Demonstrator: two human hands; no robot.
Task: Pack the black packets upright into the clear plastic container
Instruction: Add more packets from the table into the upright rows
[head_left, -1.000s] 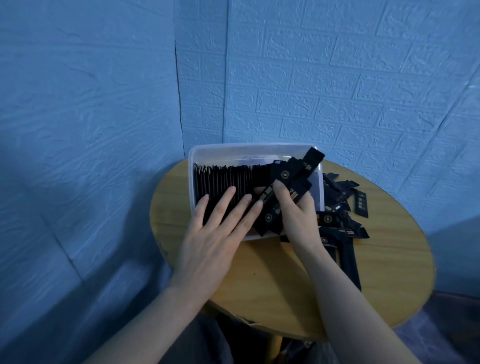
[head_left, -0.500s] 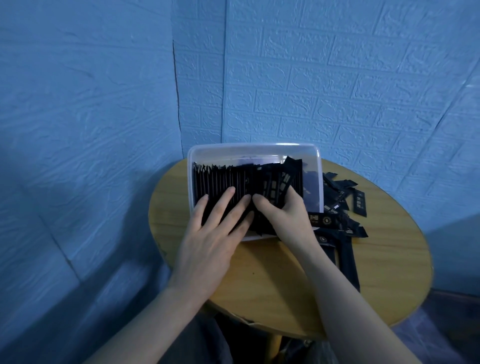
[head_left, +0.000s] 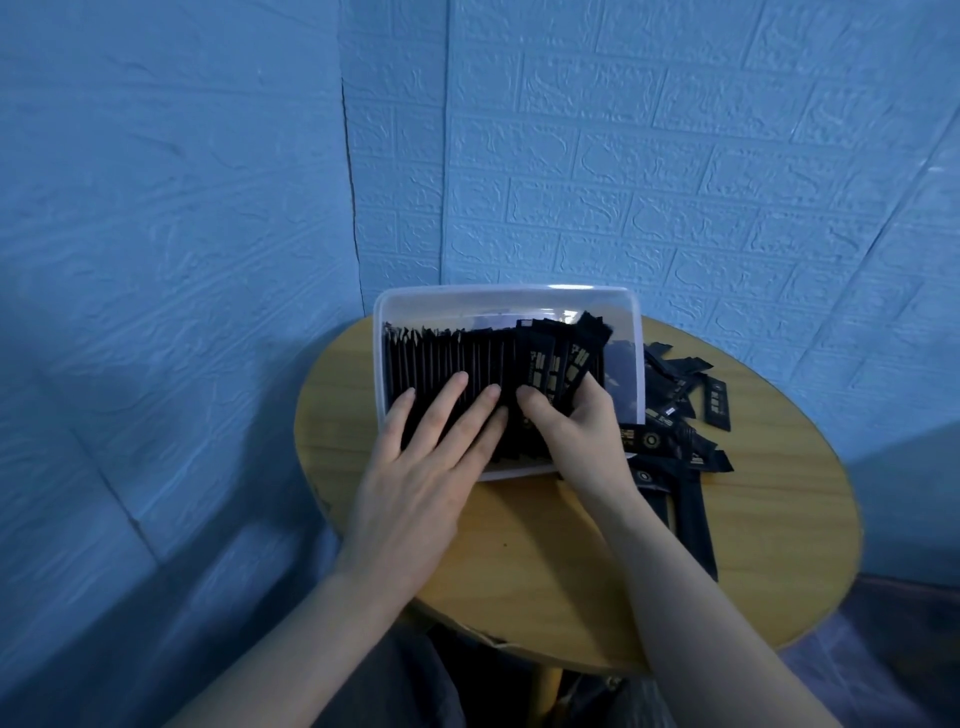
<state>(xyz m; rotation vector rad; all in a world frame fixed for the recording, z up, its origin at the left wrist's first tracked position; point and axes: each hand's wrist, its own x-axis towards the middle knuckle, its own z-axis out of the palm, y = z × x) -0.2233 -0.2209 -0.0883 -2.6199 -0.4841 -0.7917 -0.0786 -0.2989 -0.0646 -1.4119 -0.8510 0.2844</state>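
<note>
Packets, black, are standing upright in a row, filling the container from its 9 o'clock wall toward 3 o'clock. We are pressing our left hand, fingers straight and spread, flat on the row's tops. Our right hand is gripping a few tilted packets at the row's 3 o'clock end. Loose packets are lying heaped on the table, at 3 o'clock of the container.

container: clear plastic | packets: black, matt | table: smooth wood
</note>
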